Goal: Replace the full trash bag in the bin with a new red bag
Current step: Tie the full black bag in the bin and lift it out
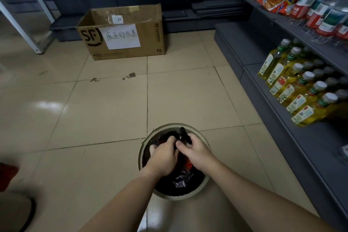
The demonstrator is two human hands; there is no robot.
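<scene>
two hands work inside the round bin (174,160) on the tiled floor (105,111): the left hand (163,158) and right hand (195,151) are both clenched on gathered folds of the black trash bag (181,181), which sits in the bin. this looks like the closing or knotting step. next, the bunched neck must be secured and lifted straight out.

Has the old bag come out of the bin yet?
No, the black bag sits inside the bin, with both hands gathering its top.
</scene>
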